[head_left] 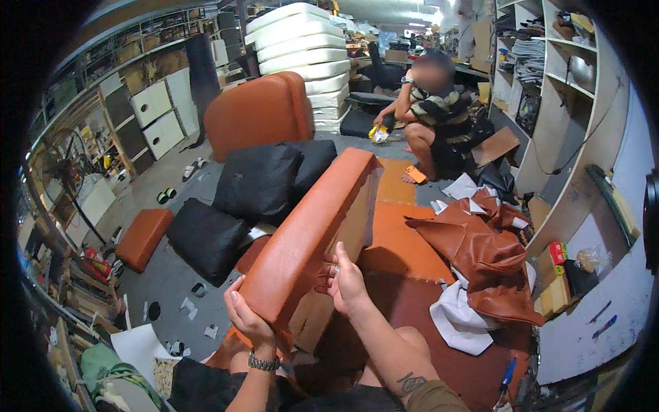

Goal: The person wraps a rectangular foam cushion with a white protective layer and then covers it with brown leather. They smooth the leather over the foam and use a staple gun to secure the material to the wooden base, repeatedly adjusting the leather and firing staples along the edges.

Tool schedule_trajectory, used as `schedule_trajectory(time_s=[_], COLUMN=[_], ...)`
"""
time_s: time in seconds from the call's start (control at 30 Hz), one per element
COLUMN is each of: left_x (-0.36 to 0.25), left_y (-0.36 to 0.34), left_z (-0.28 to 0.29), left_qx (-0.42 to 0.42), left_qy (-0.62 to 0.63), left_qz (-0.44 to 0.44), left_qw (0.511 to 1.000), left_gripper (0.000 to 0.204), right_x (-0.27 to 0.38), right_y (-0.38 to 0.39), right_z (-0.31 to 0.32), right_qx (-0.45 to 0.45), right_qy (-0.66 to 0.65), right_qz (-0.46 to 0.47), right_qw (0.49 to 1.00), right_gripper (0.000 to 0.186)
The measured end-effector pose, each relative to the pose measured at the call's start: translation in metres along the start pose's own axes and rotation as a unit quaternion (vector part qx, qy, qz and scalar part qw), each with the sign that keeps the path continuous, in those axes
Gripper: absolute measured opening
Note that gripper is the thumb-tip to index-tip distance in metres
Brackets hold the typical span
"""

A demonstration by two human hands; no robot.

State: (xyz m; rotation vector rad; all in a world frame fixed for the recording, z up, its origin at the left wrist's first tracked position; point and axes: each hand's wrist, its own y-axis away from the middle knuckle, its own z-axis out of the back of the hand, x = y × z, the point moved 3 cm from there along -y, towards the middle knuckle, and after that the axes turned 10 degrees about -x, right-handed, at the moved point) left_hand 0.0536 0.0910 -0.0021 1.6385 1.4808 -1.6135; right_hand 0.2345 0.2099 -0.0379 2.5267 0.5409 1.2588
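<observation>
A long padded panel (307,230) covered in orange-brown leather stands tilted across my lap, its far end pointing away and to the right. Its right side shows a bare tan face (335,264) with the leather's loose edge beside it. My left hand (250,319) is wrapped around the near end, thumb side up, a watch on the wrist. At the panel's right side, my right hand (347,281) has its fingers curled at the leather edge, with the thumb raised; part of those fingers is hidden.
Black cushions (257,182) and a brown backrest (254,117) lie beyond the panel. Leather pieces (480,257) and white cloth (460,323) are heaped at right. Another person (439,113) squats ahead, beside shelves (563,89). Stacked white foam (302,51) stands behind.
</observation>
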Motion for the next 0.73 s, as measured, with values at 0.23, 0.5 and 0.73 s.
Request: schedule_trajectory(time_s=[0.23, 0.5, 0.73], left_x=[-0.001, 0.066, 0.088], left_y=[-0.005, 0.005, 0.032], left_z=[0.034, 0.258, 0.404], left_qx=[0.182, 0.369, 0.431], left_qy=[-0.028, -0.459, -0.653], left_qz=[-0.043, 0.004, 0.31], left_qw=[0.982, 0.808, 0.54], left_gripper=[0.044, 0.028, 0.04], right_x=[0.001, 0.01, 0.009], right_y=[-0.015, -0.017, -0.02], right_z=[-0.005, 0.014, 0.016], right_qx=[-0.002, 0.066, 0.084], right_qy=[-0.004, 0.014, 0.033], right_qz=[0.034, 0.088, 0.114], right_qw=[0.999, 0.994, 0.989], right_gripper=[0.048, 0.042, 0.035])
